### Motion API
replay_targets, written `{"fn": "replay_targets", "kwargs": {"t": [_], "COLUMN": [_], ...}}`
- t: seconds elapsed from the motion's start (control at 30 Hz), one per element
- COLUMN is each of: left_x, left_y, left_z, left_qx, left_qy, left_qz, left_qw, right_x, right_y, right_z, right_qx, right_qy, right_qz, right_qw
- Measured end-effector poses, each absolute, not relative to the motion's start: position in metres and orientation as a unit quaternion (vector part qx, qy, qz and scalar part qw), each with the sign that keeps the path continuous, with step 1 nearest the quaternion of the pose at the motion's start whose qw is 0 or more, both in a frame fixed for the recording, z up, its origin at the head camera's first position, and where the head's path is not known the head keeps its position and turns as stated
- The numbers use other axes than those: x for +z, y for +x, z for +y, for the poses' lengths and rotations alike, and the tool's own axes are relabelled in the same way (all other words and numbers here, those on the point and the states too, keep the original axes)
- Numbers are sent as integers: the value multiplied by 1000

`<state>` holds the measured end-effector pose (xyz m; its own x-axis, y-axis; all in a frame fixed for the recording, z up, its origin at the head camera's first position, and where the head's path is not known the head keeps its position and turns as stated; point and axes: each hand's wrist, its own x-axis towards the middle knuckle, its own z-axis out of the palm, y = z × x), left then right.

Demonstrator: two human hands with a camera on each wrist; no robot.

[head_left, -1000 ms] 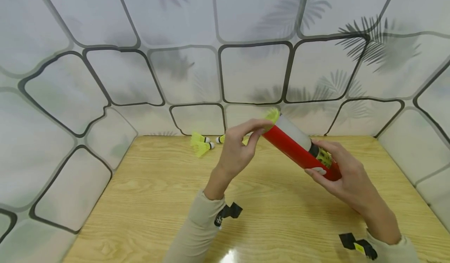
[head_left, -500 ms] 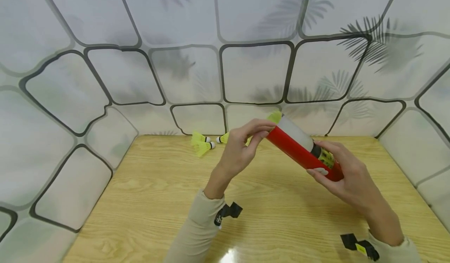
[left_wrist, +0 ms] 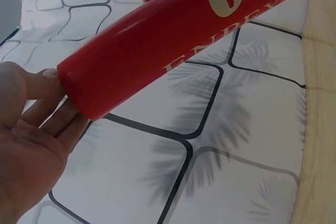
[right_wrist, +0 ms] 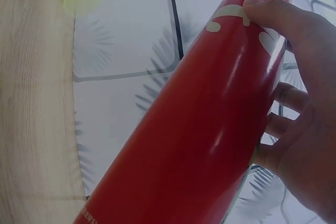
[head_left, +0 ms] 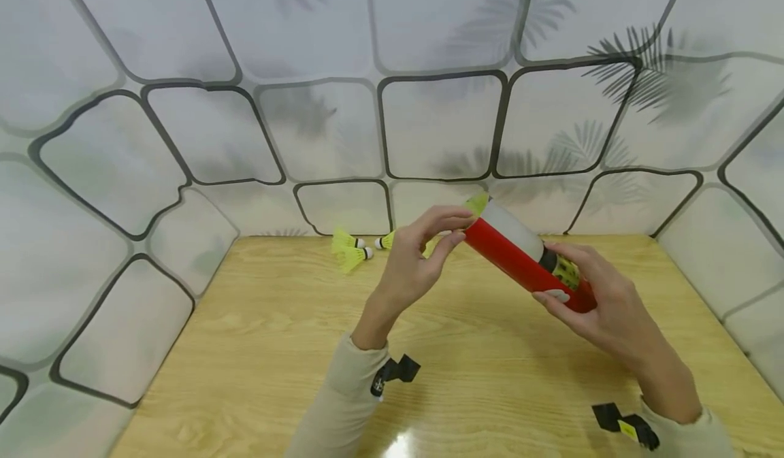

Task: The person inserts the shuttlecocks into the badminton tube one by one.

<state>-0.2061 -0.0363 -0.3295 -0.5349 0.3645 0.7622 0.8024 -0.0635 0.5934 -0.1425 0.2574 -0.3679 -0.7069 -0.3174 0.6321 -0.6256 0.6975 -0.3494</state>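
Observation:
A red tube (head_left: 505,254) with a white side panel tilts over the table, its mouth up and to the left. My right hand (head_left: 603,301) grips its lower end, thumb on the pale logo, beside a black-and-yellow patterned part. At the mouth shows the yellow skirt of a shuttlecock (head_left: 478,203); the rest of it is hidden. My left hand (head_left: 413,257) is there too, fingers extended at the mouth and thumb by the rim. In the left wrist view the left hand (left_wrist: 37,124) has its fingertips right at the tube end, while pale lettering runs along the tube (left_wrist: 126,56).
On the wooden table (head_left: 275,349), near the back wall, lie several yellow shuttlecocks, among them one in front (head_left: 354,258) and one behind it (head_left: 346,240). Another shuttlecock (head_left: 386,240) is partly behind my left hand. Patterned fabric walls (head_left: 331,131) enclose the back and sides.
The yellow skirt at the tube mouth has sunk further in and shows less than a second ago. My left thumb has parted from the fingers. The right hand keeps its grip.

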Motion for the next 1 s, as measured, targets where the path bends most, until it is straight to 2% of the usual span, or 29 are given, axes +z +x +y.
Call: {"fn": "replay_targets", "kwargs": {"t": [0.37, 0.6, 1.0], "left_x": [-348, -373, -415], "left_y": [-211, -226, -258], "left_z": [-63, -71, -74], "left_qx": [-597, -566, -445], "left_qy": [-423, -384, -334], "left_qz": [-643, -698, -811], "left_qw": [227, 212, 179], "right_x": [-367, -365, -367], "right_y": [-146, -144, -139], "right_z": [263, 271, 274], "right_qx": [284, 277, 279], "right_qy": [259, 255, 243], "right_qz": [-881, -875, -877], "right_qw": [276, 305, 306]}}
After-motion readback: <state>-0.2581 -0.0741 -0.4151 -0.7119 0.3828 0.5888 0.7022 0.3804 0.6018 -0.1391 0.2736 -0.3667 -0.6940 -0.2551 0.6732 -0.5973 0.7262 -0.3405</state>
